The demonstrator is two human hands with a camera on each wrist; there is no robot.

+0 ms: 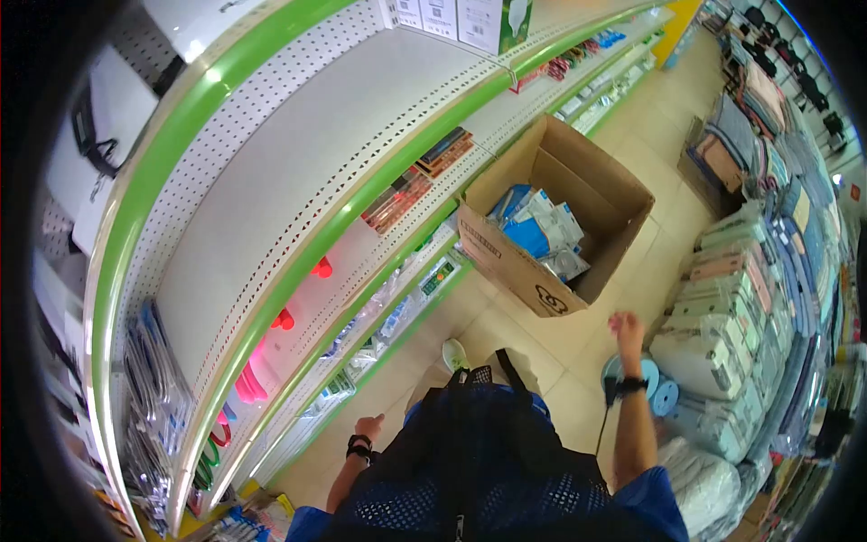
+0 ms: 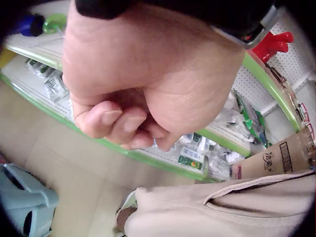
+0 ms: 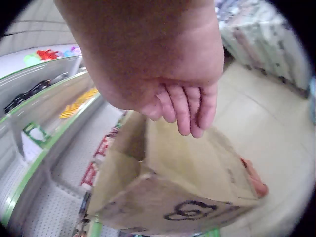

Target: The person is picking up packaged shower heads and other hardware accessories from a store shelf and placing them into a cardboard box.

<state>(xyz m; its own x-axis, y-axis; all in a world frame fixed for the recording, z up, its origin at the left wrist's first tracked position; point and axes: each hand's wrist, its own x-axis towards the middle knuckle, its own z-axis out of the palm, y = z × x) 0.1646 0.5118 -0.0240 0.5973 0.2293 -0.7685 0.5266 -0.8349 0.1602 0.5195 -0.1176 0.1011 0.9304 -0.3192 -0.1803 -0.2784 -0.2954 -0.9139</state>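
In the head view my left hand [image 1: 369,427] hangs low beside the shelving, and nothing is in it. The left wrist view shows its fingers [image 2: 111,121] loosely curled toward the palm. Out to the right, my right hand [image 1: 628,334] is also bare, near the close right corner of a cardboard box [image 1: 506,262]. Its fingers [image 3: 185,111] hang relaxed in the right wrist view, overlapping the box there. The box stands open on the tiled floor ahead. Inside lie several blue-and-white plastic-wrapped packages [image 1: 539,226].
Green-edged shelves [image 1: 298,99] run along the left, with small packs on the lower levels. At right are stacks of plastic-wrapped goods [image 1: 722,316] and folded textiles [image 1: 795,235]. A light-blue plastic item [image 1: 664,396] stands by my right arm. Tiled floor [image 1: 587,348] lies between.
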